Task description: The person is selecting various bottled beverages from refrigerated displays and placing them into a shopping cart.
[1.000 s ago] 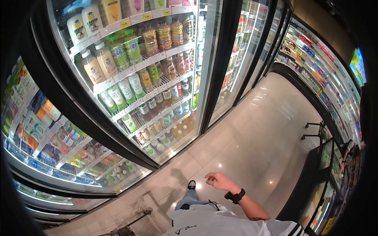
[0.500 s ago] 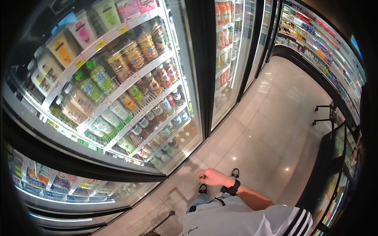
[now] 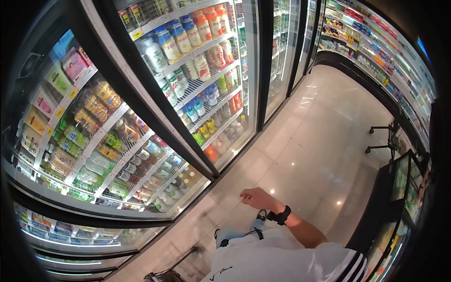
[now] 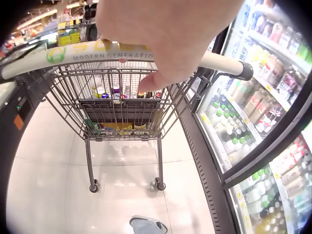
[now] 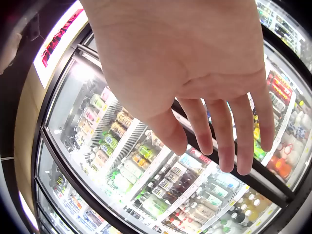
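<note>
In the left wrist view my left hand [image 4: 161, 34] grips the pale handle [image 4: 222, 64] of a shopping cart, its thumb below the bar. The wire cart [image 4: 80, 105] carries several small bottles and packs behind its mesh. The head view leaves this hand out, with only a dark part of the cart [image 3: 174, 269] at the bottom edge. My right hand [image 3: 258, 198], a black band on its wrist, hangs in front of my body over the floor, holding nothing. Seen from the right wrist, that hand [image 5: 190, 73] has loosely extended fingers, with glass-door fridges behind it.
Tall fridges with shelves of bottled drinks [image 3: 204, 70] line the left side, parted by a black door frame [image 3: 155, 89]. A low dark case [image 3: 371, 207] and dark wheeled legs [image 3: 380, 138] stand right. Pale tiled floor [image 3: 319, 127] runs between; stocked shelves [image 3: 376, 51] curve behind.
The head view has moved along the fridges: the bottles first in the middle now lie left, and another drinks section shows. My right hand stays low in front, empty.
</note>
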### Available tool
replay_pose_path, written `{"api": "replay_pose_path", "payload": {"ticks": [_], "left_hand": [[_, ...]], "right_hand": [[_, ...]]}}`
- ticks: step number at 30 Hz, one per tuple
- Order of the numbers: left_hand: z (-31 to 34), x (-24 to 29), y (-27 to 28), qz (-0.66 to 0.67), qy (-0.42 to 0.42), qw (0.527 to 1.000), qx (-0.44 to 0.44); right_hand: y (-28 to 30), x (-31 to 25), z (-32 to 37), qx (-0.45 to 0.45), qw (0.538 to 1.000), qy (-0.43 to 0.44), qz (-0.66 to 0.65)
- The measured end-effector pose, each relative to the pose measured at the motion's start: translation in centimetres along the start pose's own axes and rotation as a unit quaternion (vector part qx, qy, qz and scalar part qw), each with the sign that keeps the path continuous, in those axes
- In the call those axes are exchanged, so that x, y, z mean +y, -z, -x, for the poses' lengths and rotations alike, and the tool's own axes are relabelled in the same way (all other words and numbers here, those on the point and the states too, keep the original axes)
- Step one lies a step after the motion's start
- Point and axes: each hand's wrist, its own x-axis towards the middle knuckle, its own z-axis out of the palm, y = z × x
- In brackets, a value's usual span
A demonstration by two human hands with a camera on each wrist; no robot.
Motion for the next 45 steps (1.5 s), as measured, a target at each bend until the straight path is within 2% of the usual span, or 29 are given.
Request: {"api": "replay_pose_path", "payload": {"ticks": [3, 6, 10, 14, 16, 20, 22, 23, 25, 27, 28, 30, 31, 33, 34, 36, 40, 42, 45], "left_hand": [[6.0, 0.3, 1.2, -0.011, -0.003, 1.0, 0.003], [11.0, 1.2, 2.2, -0.019, -0.009, 1.0, 0.004], [14.8, 3.7, 3.1, -0.025, -0.024, 0.999, 0.014], [18.7, 6.5, 3.4, -0.032, -0.03, 0.999, 0.015], [21.3, 7.8, 3.2, -0.037, -0.029, 0.999, 0.009], [29.7, 8.4, 1.2, -0.054, -0.003, 0.998, -0.017], [31.4, 8.5, -2.4, -0.059, 0.026, 0.996, -0.067], [28.8, 8.0, -3.5, -0.057, 0.037, 0.994, -0.08], [28.6, 9.5, -4.0, -0.045, 0.061, 0.993, -0.092], [28.4, 10.6, -1.9, -0.047, 0.074, 0.993, -0.081], [29.5, 12.6, -1.5, -0.048, 0.081, 0.993, -0.076], [38.5, 17.3, 0.0, -0.059, 0.097, 0.991, -0.072], [39.4, 19.6, 0.6, -0.068, 0.105, 0.989, -0.076], [40.2, 25.7, 5.1, -0.039, 0.179, 0.974, -0.134], [40.9, 27.9, 6.9, -0.05, 0.191, 0.972, -0.131], [43.1, 32.0, 10.2, -0.048, 0.192, 0.971, -0.131], [46.8, 37.3, 13.5, 0.012, 0.185, 0.973, -0.137], [48.6, 38.8, 13.9, 0.048, 0.187, 0.974, -0.121], [51.7, 40.9, 13.8, 0.089, 0.175, 0.973, -0.12]], "right_hand": [[5.0, 3.1, 1.9, 0.029, 0.999, -0.042, 0.018], [8.8, 4.9, 3.6, 0.05, 0.998, -0.043, -0.007], [11.6, 7.5, 4.5, 0.085, 0.994, -0.048, -0.042], [14.2, 9.5, 4.3, 0.074, 0.994, -0.064, -0.048], [15.8, 10.4, 3.6, 0.091, 0.992, -0.042, -0.08], [20.4, 12.3, 1.6, 0.097, 0.995, -0.02, -0.033], [23.5, 12.1, 0.3, 0.114, 0.992, -0.035, -0.036], [25.1, 12.5, -0.5, 0.105, 0.994, -0.033, -0.022], [28.8, 13.8, -2.0, 0.131, 0.989, -0.058, -0.035], [32.0, 15.0, -3.7, 0.134, 0.988, -0.07, -0.037], [34.0, 15.4, -4.7, 0.135, 0.987, -0.078, -0.046], [37.7, 16.4, -6.5, 0.126, 0.986, -0.098, -0.038], [39.7, 16.4, -8.0, 0.113, 0.988, -0.102, -0.035], [42.5, 16.2, -10.2, 0.102, 0.988, -0.08, 0.082], [43.4, 16.7, -11.1, 0.088, 0.99, -0.077, 0.08], [45.2, 17.9, -13.0, 0.079, 0.995, -0.052, -0.044], [47.8, 18.8, -16.8, 0.024, 0.999, -0.019, -0.017], [49.0, 19.7, -18.1, -0.049, 0.999, 0.012, -0.019], [51.4, 21.8, -20.3, -0.111, 0.992, 0.068, -0.001]]}}
